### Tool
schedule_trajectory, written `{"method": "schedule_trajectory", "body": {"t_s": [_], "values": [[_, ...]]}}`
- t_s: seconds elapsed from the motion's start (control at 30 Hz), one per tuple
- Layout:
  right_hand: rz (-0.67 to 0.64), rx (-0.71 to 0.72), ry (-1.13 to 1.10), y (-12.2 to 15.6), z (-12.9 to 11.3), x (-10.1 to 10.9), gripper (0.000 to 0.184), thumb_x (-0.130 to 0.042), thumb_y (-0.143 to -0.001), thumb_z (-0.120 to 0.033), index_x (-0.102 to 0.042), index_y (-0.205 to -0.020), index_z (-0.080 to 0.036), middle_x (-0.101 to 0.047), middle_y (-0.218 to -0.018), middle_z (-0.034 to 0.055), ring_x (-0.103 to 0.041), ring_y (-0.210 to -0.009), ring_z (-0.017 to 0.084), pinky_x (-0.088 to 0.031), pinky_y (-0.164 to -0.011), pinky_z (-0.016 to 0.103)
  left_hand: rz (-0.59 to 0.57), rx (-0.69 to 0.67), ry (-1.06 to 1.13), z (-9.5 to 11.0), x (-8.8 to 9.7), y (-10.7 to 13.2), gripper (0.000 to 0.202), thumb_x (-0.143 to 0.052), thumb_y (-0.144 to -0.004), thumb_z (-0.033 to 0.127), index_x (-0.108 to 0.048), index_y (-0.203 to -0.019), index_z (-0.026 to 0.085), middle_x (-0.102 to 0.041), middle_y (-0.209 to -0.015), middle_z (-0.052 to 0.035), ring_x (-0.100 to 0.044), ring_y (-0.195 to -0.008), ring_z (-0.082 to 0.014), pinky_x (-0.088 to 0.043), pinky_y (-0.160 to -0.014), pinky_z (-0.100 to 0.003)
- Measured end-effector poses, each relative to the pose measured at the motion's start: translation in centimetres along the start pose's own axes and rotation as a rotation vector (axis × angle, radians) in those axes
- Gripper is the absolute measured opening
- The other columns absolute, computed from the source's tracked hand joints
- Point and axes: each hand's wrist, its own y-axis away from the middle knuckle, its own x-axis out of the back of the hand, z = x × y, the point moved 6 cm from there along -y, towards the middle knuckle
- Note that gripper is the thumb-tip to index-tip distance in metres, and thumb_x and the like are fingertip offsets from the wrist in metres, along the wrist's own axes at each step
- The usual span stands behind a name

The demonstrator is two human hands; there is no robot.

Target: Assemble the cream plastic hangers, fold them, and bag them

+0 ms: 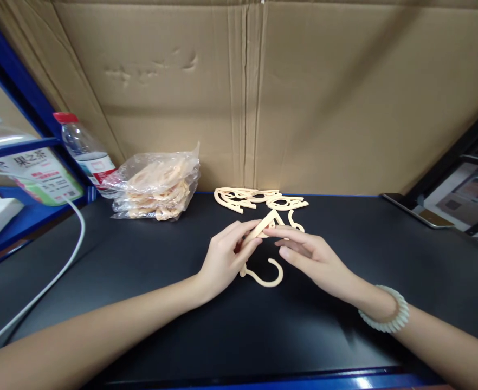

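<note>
My left hand point(226, 252) is closed around a cream plastic folding clothes hanger point(265, 221), pinching one arm between thumb and fingers. The hanger's arms meet in a peak pointing away from me. Below the left fingers a curved hook point(278, 277) sticks out towards the right; its joint is partly hidden by the hand. My right hand point(318, 259) has its fingers stretched out and thumb apart, with the index fingertip touching the hanger near its peak. Just beyond the right fingers, another cream hook point(292, 219) shows, partly covered.
Several cream hanger parts point(233, 200) lie at the back of the black table point(174, 330). A clear bag of hanger parts point(157, 187) and a red-capped bottle point(86, 151) stand back left. A white cable point(66, 271) crosses the left side. Cardboard point(344, 97) walls the back.
</note>
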Motion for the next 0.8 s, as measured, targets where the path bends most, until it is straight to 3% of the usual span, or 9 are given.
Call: {"method": "schedule_trajectory", "body": {"t_s": [0.13,0.27,0.33,0.43,0.53,0.67,0.8], "values": [[0.114,-0.022,-0.004,0.1,0.3,0.8,0.027,-0.059,-0.092,-0.033,-0.067,-0.117,-0.026,-0.064,-0.122,0.0071,-0.058,-0.114,0.025,-0.047,-0.100,0.044,0.001,-0.062,-0.104,0.1,0.3,-0.2,0.028,-0.051,-0.094,0.032,-0.063,-0.117,0.021,-0.060,-0.078,-0.0021,-0.054,-0.067,-0.0140,-0.046,-0.065,-0.025],[0.245,-0.035,-0.100,0.1,0.6,1.6,0.024,-0.065,-0.088,-0.032,-0.068,-0.110,-0.022,-0.067,-0.110,0.0076,-0.063,-0.104,0.024,-0.051,-0.092,0.039,-0.002,0.008,-0.079,-0.4,0.3,-0.2,0.028,-0.047,-0.095,0.034,-0.062,-0.115,0.021,-0.064,-0.087,-0.0041,-0.059,-0.069,-0.0148,-0.048,-0.066,-0.025],[0.291,-0.041,-0.138,0.1,0.6,1.9,0.025,-0.065,-0.088,-0.033,-0.065,-0.110,-0.022,-0.067,-0.101,0.0067,-0.065,-0.096,0.022,-0.054,-0.082,0.034,0.002,0.048,-0.042,-0.6,0.3,-0.1,0.028,-0.047,-0.095,0.034,-0.060,-0.115,0.021,-0.064,-0.091,-0.0050,-0.061,-0.069,-0.0150,-0.050,-0.067,-0.025],[0.333,-0.065,-0.211,0.0,1.0,2.1,0.027,-0.063,-0.090,-0.035,-0.056,-0.112,-0.022,-0.064,-0.087,0.0020,-0.066,-0.068,0.016,-0.054,-0.062,0.029,0.002,0.028,-0.045,-0.5,0.3,-0.1,0.027,-0.047,-0.095,0.031,-0.058,-0.117,0.019,-0.065,-0.096,-0.0067,-0.063,-0.073,-0.0158,-0.051,-0.071,-0.027],[0.299,-0.157,-0.295,-0.1,1.8,1.6,0.032,-0.062,-0.089,-0.039,-0.051,-0.114,-0.021,-0.063,-0.083,0.0005,-0.058,-0.048,0.010,-0.048,-0.047,0.025,0.014,-0.066,-0.137,0.0,0.3,-0.2,0.025,-0.046,-0.095,0.025,-0.058,-0.116,0.019,-0.065,-0.100,-0.0071,-0.063,-0.078,-0.0161,-0.050,-0.076,-0.028],[0.185,-0.308,-0.364,-0.1,2.6,0.5,0.033,-0.064,-0.087,-0.043,-0.054,-0.105,-0.016,-0.068,-0.085,0.0054,-0.057,-0.045,0.010,-0.043,-0.040,0.021,0.022,-0.130,-0.235,0.4,0.1,-0.1,0.025,-0.046,-0.095,0.023,-0.058,-0.117,0.020,-0.065,-0.102,-0.0068,-0.064,-0.084,-0.0167,-0.051,-0.075,-0.027],[0.014,-0.369,-0.329,0.0,2.3,-0.6,0.033,-0.061,-0.088,-0.046,-0.057,-0.098,-0.015,-0.069,-0.091,0.0091,-0.057,-0.041,0.009,-0.038,-0.035,0.019,-0.025,-0.183,-0.352,0.5,-0.3,0.3,0.026,-0.043,-0.097,0.027,-0.059,-0.117,0.022,-0.067,-0.105,-0.0058,-0.065,-0.086,-0.0159,-0.051,-0.073,-0.025]]}}
